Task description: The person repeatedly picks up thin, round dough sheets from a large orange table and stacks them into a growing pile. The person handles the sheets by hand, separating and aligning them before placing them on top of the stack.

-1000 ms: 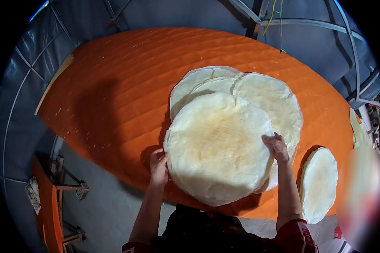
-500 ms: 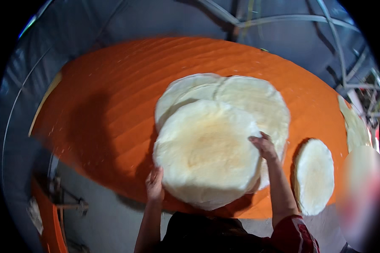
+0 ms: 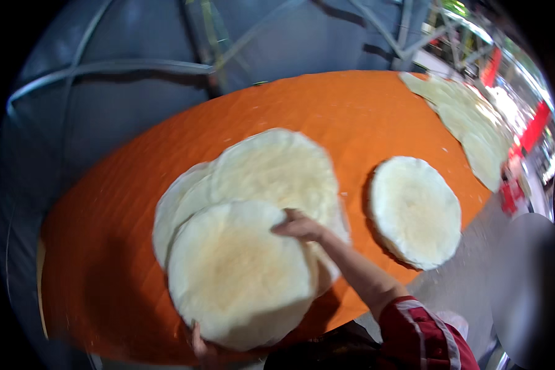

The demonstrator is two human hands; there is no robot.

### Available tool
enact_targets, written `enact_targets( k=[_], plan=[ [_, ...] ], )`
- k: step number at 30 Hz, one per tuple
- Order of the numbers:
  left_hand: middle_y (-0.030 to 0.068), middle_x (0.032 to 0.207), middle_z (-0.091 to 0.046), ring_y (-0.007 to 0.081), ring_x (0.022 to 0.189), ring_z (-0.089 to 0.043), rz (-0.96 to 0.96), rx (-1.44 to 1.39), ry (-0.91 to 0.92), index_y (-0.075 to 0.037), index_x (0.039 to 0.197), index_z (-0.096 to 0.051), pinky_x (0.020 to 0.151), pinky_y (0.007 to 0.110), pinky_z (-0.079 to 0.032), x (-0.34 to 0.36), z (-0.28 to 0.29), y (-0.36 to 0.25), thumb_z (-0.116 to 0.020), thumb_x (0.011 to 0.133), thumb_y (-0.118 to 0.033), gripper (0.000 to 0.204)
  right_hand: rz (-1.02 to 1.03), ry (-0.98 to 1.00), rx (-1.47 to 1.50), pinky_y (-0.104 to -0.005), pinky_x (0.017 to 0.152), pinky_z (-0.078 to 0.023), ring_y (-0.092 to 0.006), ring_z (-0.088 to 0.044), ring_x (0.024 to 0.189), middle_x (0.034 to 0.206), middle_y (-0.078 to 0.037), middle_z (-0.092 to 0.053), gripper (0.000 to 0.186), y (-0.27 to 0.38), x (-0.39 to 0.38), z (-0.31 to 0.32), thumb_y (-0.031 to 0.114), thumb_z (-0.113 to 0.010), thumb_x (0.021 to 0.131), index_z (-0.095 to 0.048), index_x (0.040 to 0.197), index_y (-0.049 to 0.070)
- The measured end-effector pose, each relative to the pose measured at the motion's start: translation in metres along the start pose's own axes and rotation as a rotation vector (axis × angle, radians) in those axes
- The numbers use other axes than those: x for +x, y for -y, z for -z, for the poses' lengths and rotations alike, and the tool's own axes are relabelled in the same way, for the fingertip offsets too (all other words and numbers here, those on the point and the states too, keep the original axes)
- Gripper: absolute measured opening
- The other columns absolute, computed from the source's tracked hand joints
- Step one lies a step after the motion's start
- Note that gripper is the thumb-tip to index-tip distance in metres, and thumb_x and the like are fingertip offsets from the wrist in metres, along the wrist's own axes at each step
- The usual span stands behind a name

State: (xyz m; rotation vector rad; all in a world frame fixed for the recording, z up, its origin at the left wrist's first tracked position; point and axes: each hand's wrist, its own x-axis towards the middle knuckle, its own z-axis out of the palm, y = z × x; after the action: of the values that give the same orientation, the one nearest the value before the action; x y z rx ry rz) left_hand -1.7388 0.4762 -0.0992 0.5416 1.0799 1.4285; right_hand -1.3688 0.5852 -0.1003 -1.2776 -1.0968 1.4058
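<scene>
Since the earlier frame the view has swung toward the person's right, so the flatbreads sit further toward eight o'clock in it, and the hands now appear lower left and upper right of the bread between them.

That bread, the front flatbread (image 3: 237,271), lies at about seven o'clock of the view's centre, over the near edge of the rear flatbreads (image 3: 268,169). It is round and thick-looking, creamy white, toasted to a soft tan in the middle, with a slightly uneven rim; a shadow darkens its face toward five o'clock.

The right hand (image 3: 299,227) grips its edge at one o'clock: the thumb lies on the upper face, while the other fingers are curled close at the rim, mostly out of sight. The left hand (image 3: 203,351) touches the rim at seven o'clock with a finger pointing up along it; it is blurred and partly cut off, so I cannot tell how far its fingers are open or closed.

On the orange-covered table (image 3: 117,203), a separate round flatbread (image 3: 416,209) lies at three o'clock, apart from the others. Thin pale sheets (image 3: 459,120) drape over the table's edge at two o'clock.
</scene>
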Motion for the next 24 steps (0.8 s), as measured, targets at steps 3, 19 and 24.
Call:
enact_targets(
  k=[3, 19, 24],
  plan=[
    [0.0171, 0.121, -0.041, 0.0277, 0.107, -0.044, -0.317, 0.204, 0.041, 0.001, 0.124, -0.033, 0.087, 0.039, -0.039, -0.018, 0.015, 0.008, -0.050, 0.081, -0.016, 0.050, 0.014, -0.201, -0.536, -0.0283, 0.069, -0.047, -0.0194, -0.058, 0.078, 0.083, -0.015, -0.060, 0.060, 0.031, -0.017, -0.029, 0.025, -0.072, 0.063, -0.046, 0.103, -0.009],
    [0.0177, 0.117, -0.045, 0.0275, 0.103, -0.047, 0.000, 0.267, 0.679, 0.000, 0.121, -0.038, 0.086, 0.039, -0.041, -0.098, -0.403, 0.121, -0.050, 0.078, -0.005, 0.045, 0.319, -0.903, -0.149, -0.0261, 0.060, -0.044, -0.0112, -0.054, 0.067, 0.073, -0.005, -0.058, 0.028, 0.128, -0.307, 0.354, 0.013, -0.065, 0.065, -0.057, 0.088, -0.001],
    [0.0179, 0.117, -0.044, 0.0264, 0.104, -0.047, 0.183, 0.397, 0.677, 0.004, 0.121, -0.034, 0.087, 0.037, -0.039, -0.138, -0.411, 0.238, -0.048, 0.077, 0.006, 0.047, -0.161, -0.913, -0.189, -0.0280, 0.066, -0.046, -0.0141, -0.058, 0.072, 0.079, -0.007, -0.061, 0.029, 0.006, -0.340, 0.441, 0.010, -0.067, 0.066, -0.059, 0.092, 0.000]
  ],
)
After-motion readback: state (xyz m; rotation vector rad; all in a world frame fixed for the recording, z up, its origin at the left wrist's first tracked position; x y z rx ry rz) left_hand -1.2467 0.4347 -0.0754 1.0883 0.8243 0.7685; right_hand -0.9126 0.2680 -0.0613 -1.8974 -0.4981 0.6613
